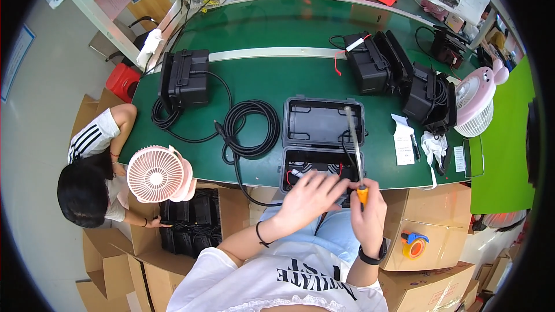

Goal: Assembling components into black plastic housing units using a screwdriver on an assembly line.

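Observation:
An open black plastic case (324,122) stands at the table's near edge, its lid folded back and its lower half facing me. Wires and dark round parts show inside the lower half, partly covered by my hands. My right hand (368,211) is closed around the yellow-orange handle of a screwdriver (355,147), whose long shaft points up and away over the case. Across the near rim of the case lies my left hand (309,198), fingers stretched toward the right hand, with nothing visible in it. A coiled black cable (250,130) lies left of the case.
Closed black cases with cables stand at left (188,78) and right (370,63). At the right are a pink fan (475,101), paper slip (403,141) and pen (415,147). Another pink fan (155,174) is near left, where a person (87,188) reaches into a carton (234,211).

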Tool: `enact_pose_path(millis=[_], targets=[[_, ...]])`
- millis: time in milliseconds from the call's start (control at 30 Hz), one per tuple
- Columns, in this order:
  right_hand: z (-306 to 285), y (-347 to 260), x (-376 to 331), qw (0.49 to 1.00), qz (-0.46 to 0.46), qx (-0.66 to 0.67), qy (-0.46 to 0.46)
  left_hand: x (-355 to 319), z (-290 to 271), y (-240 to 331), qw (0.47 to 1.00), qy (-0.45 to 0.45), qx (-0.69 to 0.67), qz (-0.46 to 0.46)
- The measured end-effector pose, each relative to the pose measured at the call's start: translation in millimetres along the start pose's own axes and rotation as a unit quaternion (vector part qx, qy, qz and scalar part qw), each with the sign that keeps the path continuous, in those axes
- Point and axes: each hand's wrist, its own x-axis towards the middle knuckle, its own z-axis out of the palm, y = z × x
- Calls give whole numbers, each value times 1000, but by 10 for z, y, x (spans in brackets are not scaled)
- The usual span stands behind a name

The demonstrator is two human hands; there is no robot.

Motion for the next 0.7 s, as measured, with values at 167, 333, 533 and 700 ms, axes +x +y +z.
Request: enact_pose_path(millis=[167, 333, 533, 700], targets=[[-101, 477, 277, 938, 103, 307, 127, 6, -18, 70, 998, 34, 45, 31], [-103, 797, 832, 957, 58, 256, 121, -89, 13, 89, 996, 30, 58, 58], [-31, 625, 1168, 969, 41, 244, 28, -150, 13, 73, 994, 38, 70, 71], [93, 686, 1267, 961, -79, 265, 26, -181, 50, 56, 997, 29, 8, 74]])
